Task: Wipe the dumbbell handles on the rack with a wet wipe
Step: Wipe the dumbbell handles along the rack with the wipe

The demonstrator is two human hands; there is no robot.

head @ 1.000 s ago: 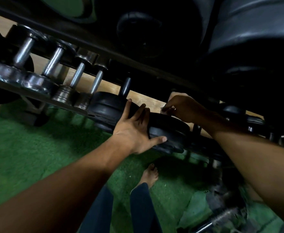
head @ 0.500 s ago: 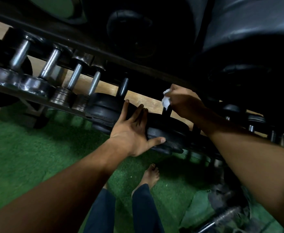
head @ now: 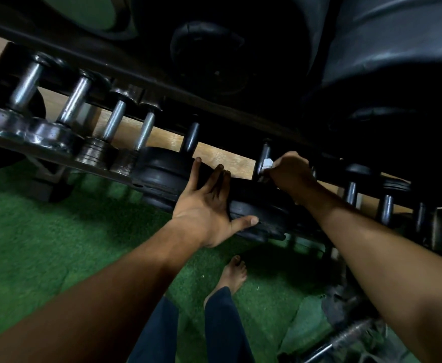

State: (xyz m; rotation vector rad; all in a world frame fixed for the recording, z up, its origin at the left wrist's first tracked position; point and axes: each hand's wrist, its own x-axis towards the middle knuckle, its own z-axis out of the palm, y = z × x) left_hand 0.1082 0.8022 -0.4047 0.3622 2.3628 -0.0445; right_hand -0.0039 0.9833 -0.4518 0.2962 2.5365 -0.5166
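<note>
A dark rack (head: 57, 155) runs diagonally across the view, loaded with dumbbells. My right hand (head: 290, 174) grips a white wet wipe (head: 267, 163) curled round the dark handle (head: 265, 153) of a black dumbbell. My left hand (head: 206, 205) rests flat, fingers straight, on that dumbbell's black rubber head (head: 261, 216). Another black dumbbell's handle (head: 191, 136) stands just left of it. Several chrome dumbbell handles (head: 115, 120) line the rack's left part.
Small dark dumbbells (head: 386, 208) continue to the right on the rack. Large black weight plates (head: 387, 48) fill the shelf above. Green turf (head: 31, 244) covers the floor, with my bare foot (head: 234, 273) below and a bar (head: 345, 336) at the lower right.
My right hand with the wipe has slid up along the dark handle, away from the dumbbell head. My left hand stays flat on the head.
</note>
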